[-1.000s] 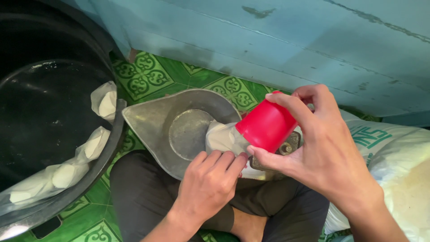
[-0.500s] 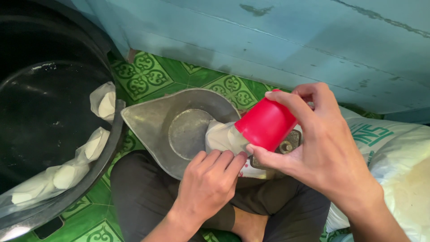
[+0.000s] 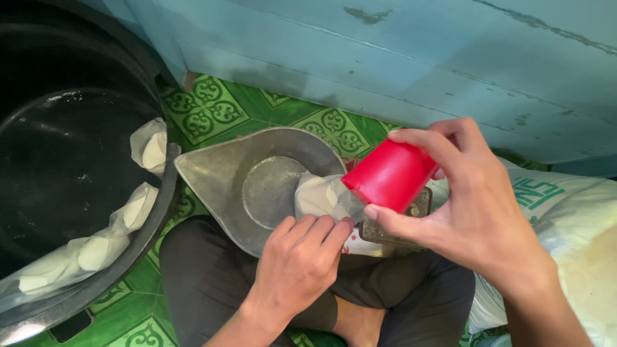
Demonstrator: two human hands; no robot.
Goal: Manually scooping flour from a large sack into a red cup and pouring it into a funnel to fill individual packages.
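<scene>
Right hand [image 3: 475, 218] grips the red cup [image 3: 391, 175] tilted mouth-down into a small clear bag [image 3: 321, 196], whose opening the left hand's [image 3: 299, 263] closed fingers pinch steady over the metal scoop pan [image 3: 225, 177] on the lap, catching spillage.

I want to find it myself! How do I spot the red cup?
Start at the big grey metal scoop pan resting on the person's lap. At its right edge, the right hand holds the red cup tipped over a small clear bag. It is the only bright red thing there.
</scene>
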